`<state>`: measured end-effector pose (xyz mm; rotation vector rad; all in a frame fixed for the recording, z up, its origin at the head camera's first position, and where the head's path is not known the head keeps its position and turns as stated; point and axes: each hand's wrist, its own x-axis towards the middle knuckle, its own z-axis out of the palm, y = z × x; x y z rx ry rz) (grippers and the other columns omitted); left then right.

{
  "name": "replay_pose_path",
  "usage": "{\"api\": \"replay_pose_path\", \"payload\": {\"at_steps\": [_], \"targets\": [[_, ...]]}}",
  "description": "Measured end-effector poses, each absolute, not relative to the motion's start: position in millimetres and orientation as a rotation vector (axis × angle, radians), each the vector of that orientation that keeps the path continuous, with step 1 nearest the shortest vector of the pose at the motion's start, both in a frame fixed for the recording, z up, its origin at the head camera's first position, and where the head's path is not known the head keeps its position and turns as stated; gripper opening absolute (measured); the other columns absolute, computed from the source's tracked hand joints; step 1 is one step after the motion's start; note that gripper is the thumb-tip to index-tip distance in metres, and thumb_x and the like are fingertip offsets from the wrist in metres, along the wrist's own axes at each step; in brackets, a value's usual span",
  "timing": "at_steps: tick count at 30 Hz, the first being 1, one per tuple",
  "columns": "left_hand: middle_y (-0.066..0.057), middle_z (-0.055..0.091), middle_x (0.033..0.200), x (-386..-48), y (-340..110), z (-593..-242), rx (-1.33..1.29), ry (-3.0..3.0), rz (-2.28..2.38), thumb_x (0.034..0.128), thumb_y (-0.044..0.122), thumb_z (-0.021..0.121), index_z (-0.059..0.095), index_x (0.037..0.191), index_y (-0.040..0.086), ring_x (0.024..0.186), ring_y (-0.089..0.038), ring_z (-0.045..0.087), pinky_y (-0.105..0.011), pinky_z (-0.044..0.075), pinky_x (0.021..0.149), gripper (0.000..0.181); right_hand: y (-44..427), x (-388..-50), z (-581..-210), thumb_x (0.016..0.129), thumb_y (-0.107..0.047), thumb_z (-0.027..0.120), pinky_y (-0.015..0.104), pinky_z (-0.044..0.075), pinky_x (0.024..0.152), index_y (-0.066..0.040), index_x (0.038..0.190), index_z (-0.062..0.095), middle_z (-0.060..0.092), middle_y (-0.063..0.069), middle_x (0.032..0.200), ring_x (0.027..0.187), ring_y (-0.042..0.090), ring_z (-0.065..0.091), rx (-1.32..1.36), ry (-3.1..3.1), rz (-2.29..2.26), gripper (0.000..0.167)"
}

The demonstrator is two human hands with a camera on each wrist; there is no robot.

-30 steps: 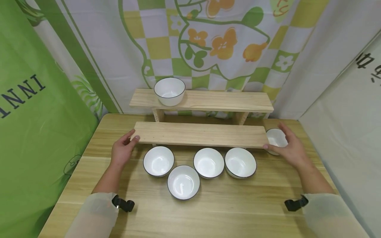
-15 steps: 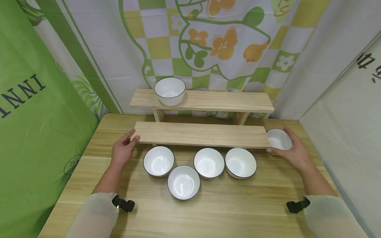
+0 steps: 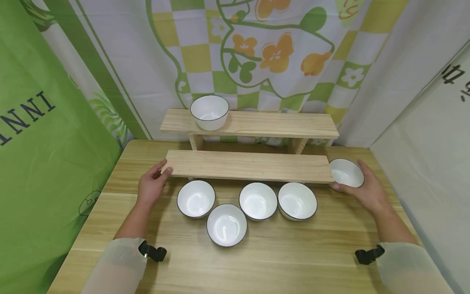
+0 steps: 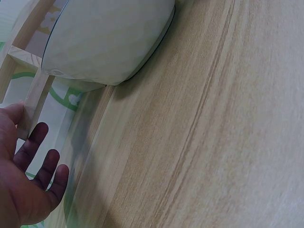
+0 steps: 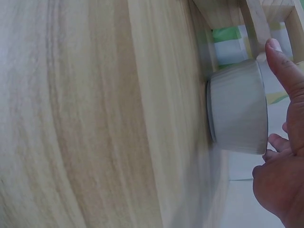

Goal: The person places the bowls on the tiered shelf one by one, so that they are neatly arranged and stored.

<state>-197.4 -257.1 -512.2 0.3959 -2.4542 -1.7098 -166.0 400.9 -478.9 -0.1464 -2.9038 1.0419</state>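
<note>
My left hand point(image 3: 151, 185) pinches the left end of the lower shelf board point(image 3: 242, 165), thumb on top and fingers at the edge. In the left wrist view its other fingers point(image 4: 58, 183) spread free of the wood. My right hand point(image 3: 367, 192) spans a white enamel-look bowl point(image 3: 345, 173) beside the shelf's right end. Its thumb point(image 5: 282, 66) lies near the rim and the shelf's end, while its fingers reach round the far side. That bowl point(image 5: 240, 109) stands low at the table surface; whether it touches the table is hard to tell.
Several more dark-rimmed white bowls stand before the shelf, among them a left one point(image 3: 196, 199) and a front one point(image 3: 226, 225). Another bowl point(image 3: 209, 112) sits on the upper shelf board point(image 3: 271, 123). A patterned curtain point(image 3: 205, 57) hangs behind the wooden table point(image 3: 286, 261).
My right hand and the bowl at it have shifted a little to the right, away from the shelf's end. The left hand, shelf and other bowls hold their places.
</note>
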Motion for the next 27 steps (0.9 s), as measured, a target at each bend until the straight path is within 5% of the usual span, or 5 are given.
{"api": "replay_pose_path", "payload": {"at_steps": [27], "targets": [[-0.005, 0.057, 0.150, -197, -258, -512, 0.386, -2.461, -1.695, 0.0925, 0.059, 0.072, 0.060, 0.148, 0.025, 0.128, -0.023, 0.057, -0.018, 0.050, 0.086, 0.066, 411, -174, -500, 0.084, -0.043, 0.088, 0.078, 0.013, 0.114, -0.005, 0.164, -0.012, 0.001, 0.037, 0.166, 0.149, 0.061, 0.007, -0.161, -2.909, 1.249, 0.133]]}}
